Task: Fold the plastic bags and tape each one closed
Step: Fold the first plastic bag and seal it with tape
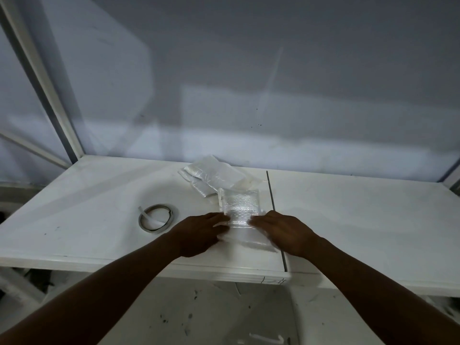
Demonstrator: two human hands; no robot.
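Pressure looks right: left hand [204,232] and right hand [281,232], each grip open, flatten the bag [240,207]; I'd crease firmly before the nine-o'clock tape roll [158,217].

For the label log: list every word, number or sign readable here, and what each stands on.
None can be read.
Bag: faint dotted pattern or print, too blurred to read.
Table, front edge: small dark scribble, illegible.
Tape: no print shows.
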